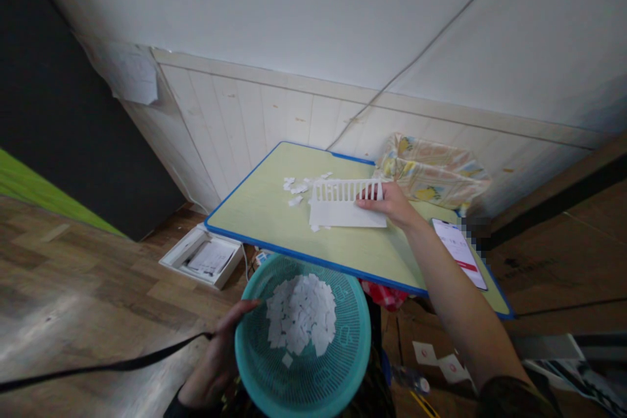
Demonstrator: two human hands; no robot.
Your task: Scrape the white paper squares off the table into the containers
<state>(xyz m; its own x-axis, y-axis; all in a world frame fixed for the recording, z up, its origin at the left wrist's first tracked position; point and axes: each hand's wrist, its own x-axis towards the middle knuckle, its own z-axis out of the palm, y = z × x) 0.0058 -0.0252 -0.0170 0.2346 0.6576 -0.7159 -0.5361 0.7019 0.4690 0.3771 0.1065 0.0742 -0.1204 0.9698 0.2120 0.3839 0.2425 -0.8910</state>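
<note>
My left hand (223, 343) is closed on the left rim of a round teal plastic basket (350, 353), which sits low in front of me by the table's near edge. A heap of torn white paper pieces (301, 313) lies in the basket. Over the table, my right hand (389, 204) grips the right end of a flat white plastic piece (337, 212) with a row of slots along its far edge. More paper scraps (295, 189) lie on the yellow-green tabletop just left of this slotted piece, and a few show at its lower left edge.
The blue-edged table (255, 196) stands against a white panelled wall. A patterned cloth-covered basket (435, 173) is at its back right, with a phone (459, 253) nearer me. An open white box (203, 258) is at the left. A black strap (108, 366) runs toward my left hand.
</note>
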